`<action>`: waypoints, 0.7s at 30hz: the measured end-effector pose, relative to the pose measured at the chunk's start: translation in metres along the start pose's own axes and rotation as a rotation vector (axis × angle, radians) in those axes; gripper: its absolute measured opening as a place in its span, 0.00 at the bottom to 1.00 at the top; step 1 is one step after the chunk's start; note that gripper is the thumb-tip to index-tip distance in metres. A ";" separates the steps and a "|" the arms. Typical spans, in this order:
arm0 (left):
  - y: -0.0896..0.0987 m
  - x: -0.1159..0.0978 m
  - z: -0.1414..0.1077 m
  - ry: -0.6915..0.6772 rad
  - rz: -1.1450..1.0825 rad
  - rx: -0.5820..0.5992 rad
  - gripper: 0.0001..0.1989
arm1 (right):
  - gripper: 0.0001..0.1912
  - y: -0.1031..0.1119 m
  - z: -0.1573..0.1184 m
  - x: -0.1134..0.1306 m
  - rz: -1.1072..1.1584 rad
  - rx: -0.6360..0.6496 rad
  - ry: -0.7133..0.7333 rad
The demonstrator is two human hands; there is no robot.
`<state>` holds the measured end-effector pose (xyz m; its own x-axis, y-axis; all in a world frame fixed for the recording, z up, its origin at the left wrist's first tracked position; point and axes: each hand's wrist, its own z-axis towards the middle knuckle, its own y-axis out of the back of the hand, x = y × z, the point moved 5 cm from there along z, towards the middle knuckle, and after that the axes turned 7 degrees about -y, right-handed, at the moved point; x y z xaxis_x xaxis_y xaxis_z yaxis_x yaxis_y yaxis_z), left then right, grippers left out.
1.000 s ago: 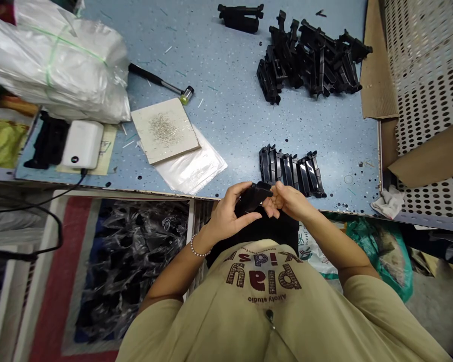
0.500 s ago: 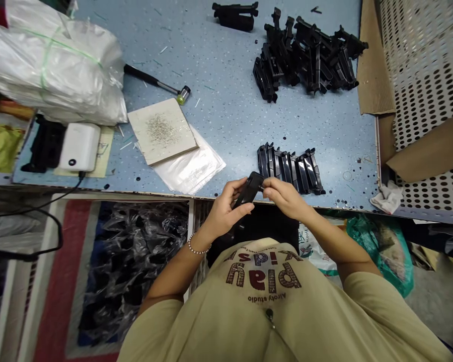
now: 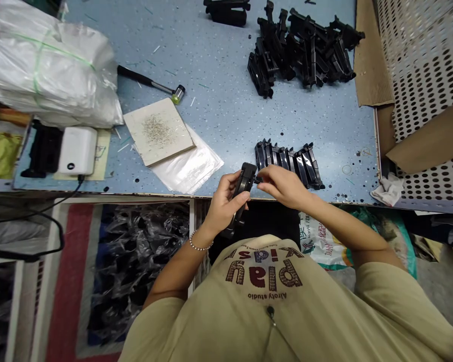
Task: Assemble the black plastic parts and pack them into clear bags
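Observation:
My left hand [image 3: 226, 203] is wrapped round a black plastic part [image 3: 246, 176], held slanted at the table's front edge. Close to the part's upper end, my right hand [image 3: 281, 185] has its thumb and index finger pinched together; a small dark bit shows at the fingertips, too small to name. Just beyond my right hand lies a row of black parts [image 3: 289, 161], side by side. Farther back on the blue table [image 3: 219, 105] is a jumbled heap of similar parts [image 3: 305, 48], with another black part [image 3: 228, 11] to its left.
Left of centre, a pale square board [image 3: 158, 131] overlaps clear plastic sheets [image 3: 196, 168], with a hammer [image 3: 147, 80] behind. Bundled plastic bags [image 3: 56, 70] and a white cabled device [image 3: 77, 151] are farther left. A perforated panel [image 3: 430, 65] and cardboard [image 3: 373, 55] stand right.
The held part has turned and shows more of its side and lower end. My right hand has shifted slightly left and up, its fingertips now a little apart from the part. The view has shifted slightly.

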<state>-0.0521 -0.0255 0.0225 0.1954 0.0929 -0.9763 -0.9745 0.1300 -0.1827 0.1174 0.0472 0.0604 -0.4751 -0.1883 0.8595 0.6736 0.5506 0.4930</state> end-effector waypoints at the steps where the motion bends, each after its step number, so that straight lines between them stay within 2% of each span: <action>1: -0.001 -0.001 0.001 0.018 -0.022 0.005 0.24 | 0.27 0.005 0.000 0.005 -0.131 -0.045 0.066; 2: -0.003 -0.002 0.002 0.029 -0.034 0.009 0.24 | 0.26 0.006 0.000 0.009 -0.200 -0.061 0.112; 4: -0.006 -0.002 0.002 0.025 -0.026 0.008 0.24 | 0.27 0.002 0.001 0.009 -0.125 -0.014 0.114; 8: -0.006 -0.001 0.002 -0.022 0.017 -0.036 0.26 | 0.34 -0.022 0.004 -0.004 0.224 0.158 -0.033; 10: -0.002 0.001 0.003 0.005 -0.010 -0.044 0.25 | 0.35 -0.027 0.004 -0.007 0.224 0.238 -0.062; 12: 0.002 0.001 0.005 0.056 -0.057 -0.048 0.24 | 0.31 -0.018 0.006 -0.005 0.054 0.194 -0.022; 14: 0.006 0.000 0.006 0.108 -0.092 -0.052 0.24 | 0.28 -0.003 0.009 0.003 -0.224 0.078 0.091; 16: 0.006 -0.002 0.006 0.154 -0.113 -0.049 0.25 | 0.25 0.004 0.011 0.012 -0.402 0.045 0.197; 18: 0.004 -0.002 0.005 0.182 -0.116 -0.041 0.25 | 0.23 0.003 0.014 0.016 -0.387 0.065 0.230; 21: 0.001 -0.002 0.003 0.148 -0.092 -0.062 0.25 | 0.27 -0.008 0.018 0.008 -0.070 0.067 0.095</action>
<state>-0.0528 -0.0227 0.0248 0.2697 -0.0639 -0.9608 -0.9592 0.0696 -0.2739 0.0978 0.0555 0.0608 -0.4613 -0.3029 0.8340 0.5999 0.5861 0.5446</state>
